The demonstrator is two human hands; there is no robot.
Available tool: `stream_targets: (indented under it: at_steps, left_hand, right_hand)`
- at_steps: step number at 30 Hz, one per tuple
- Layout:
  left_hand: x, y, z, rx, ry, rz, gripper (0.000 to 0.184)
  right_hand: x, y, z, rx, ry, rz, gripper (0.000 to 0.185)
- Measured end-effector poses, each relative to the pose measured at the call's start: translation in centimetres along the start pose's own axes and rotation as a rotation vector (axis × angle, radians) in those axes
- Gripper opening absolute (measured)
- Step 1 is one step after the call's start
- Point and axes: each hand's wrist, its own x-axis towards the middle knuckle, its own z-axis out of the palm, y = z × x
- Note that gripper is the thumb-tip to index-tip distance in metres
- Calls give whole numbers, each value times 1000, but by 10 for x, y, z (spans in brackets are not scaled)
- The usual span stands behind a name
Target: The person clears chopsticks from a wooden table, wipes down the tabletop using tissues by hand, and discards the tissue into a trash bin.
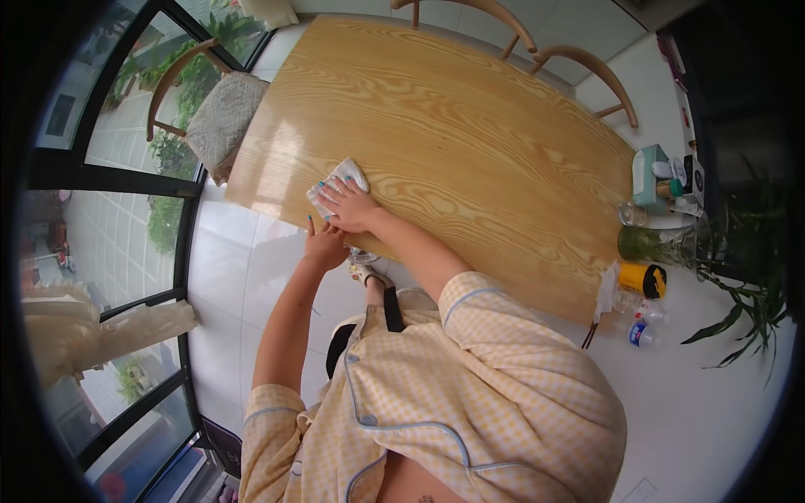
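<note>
My right hand (348, 206) lies flat with its fingers spread on a folded white cloth (355, 172), pressing it to the wooden table (470, 142) near the left part of its front edge. Part of the cloth is hidden under that hand; I cannot tell whether it is fabric or paper. Just below, my left hand (324, 245) is at the table's edge, close to the cloth and the right hand's fingers. Its fingers are apart, and I see nothing held in them.
A cushioned chair (222, 117) stands at the table's left end, with wooden chairs (591, 67) along the far side. By the right end are a tissue pack (647, 172), a glass vase (658, 243), a yellow container (642, 279) and plastic bottles (641, 334). Glass doors (126, 243) line the left.
</note>
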Motion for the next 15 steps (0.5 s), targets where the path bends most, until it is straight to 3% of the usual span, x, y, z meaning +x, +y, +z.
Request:
stream_targets:
  at_steps: [3,6,15]
  left_hand:
    - [-1,-1,5,-8,46,6,70]
    - [-4,-2,9,-34,133,29,71]
    - [-2,-1,9,-24,158,23,77]
  right_hand:
    - [-4,19,-9,60,-15,-127,57]
    - [-14,45,-23,36,21,-47,57]
    - [-162,200,-35,-10,225,697,61]
